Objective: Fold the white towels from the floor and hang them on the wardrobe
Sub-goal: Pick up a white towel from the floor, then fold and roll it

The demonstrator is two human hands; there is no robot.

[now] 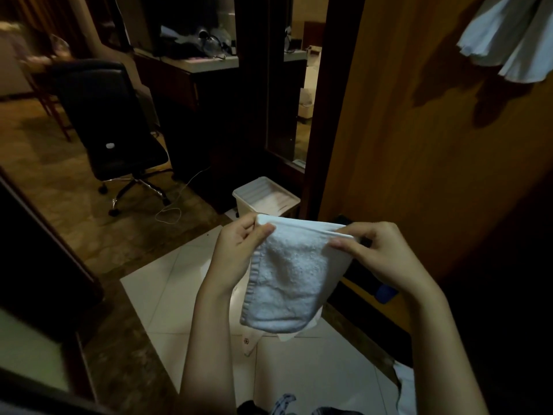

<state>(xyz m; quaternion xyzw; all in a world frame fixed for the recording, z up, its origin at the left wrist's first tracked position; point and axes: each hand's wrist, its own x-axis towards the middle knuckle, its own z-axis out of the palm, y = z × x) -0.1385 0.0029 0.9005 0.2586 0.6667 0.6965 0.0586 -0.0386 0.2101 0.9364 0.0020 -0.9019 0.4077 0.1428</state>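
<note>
I hold a small white terry towel (284, 277) up in front of me, folded over so it hangs in a doubled flap, and each of my hands is clamped on its top edge: my left hand (239, 253) pinches the corner at nine o'clock between thumb and fingers, my right hand (380, 253) pinches the corner at three o'clock the same way. The towel hangs clear of the pale tiled floor (167, 295) below it. Just beyond its top edge, at twelve o'clock, stands a white ribbed plastic bin (263, 194) with its top open; I can see only its pale inside and cannot tell if anything lies in it. At one to three o'clock rises the brown wooden wardrobe door (419, 130), and more white cloth (508, 37) hangs against it high at two o'clock. A black swivel office chair (110, 124) stands well apart at ten o'clock, with a thin white cable (173, 211) looped on the floor between it and the bin. The tiles at six and seven o'clock lie open, edged by darker stone flooring.
</note>
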